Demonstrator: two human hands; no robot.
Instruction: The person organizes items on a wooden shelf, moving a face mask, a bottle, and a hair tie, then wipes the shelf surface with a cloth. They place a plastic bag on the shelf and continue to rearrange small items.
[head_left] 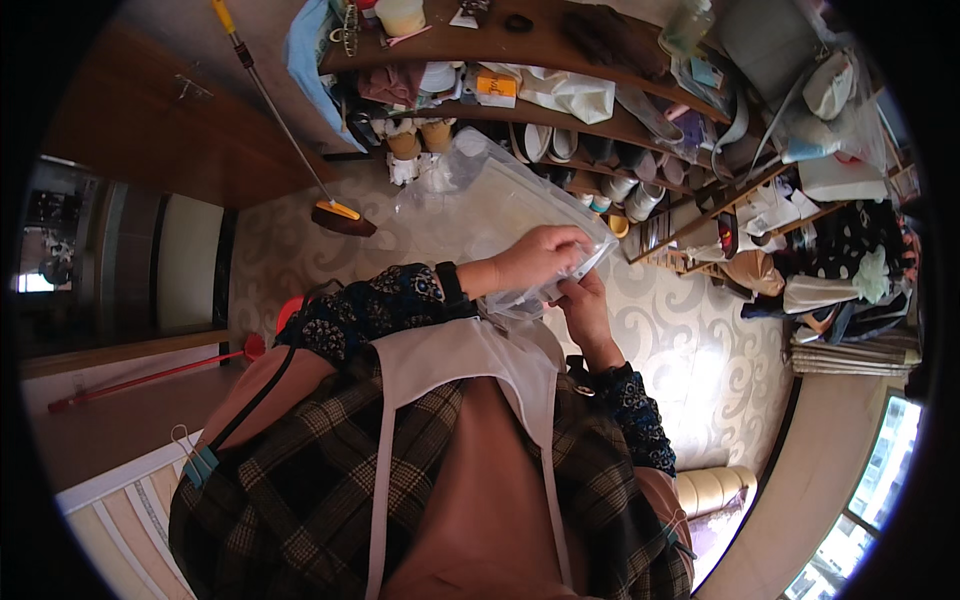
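In front of my chest I hold a large, see-through plastic bag with stiff, straight edges; whether anything lies inside, I cannot tell. My left hand reaches across its near right part, fingers curled and pressed onto the rim. Just below and to the right, my right hand pinches the same corner between thumb and fingers. Both hands are closed on the plastic and almost touch each other. A loose fold of the bag hangs beneath my left hand, by my white apron.
A crowded brown shelf with shoes and boxes stands ahead. A broom leans at the left over the patterned floor. Clothes and bags fill a wooden rack at the right. A red-handled tool lies at the left.
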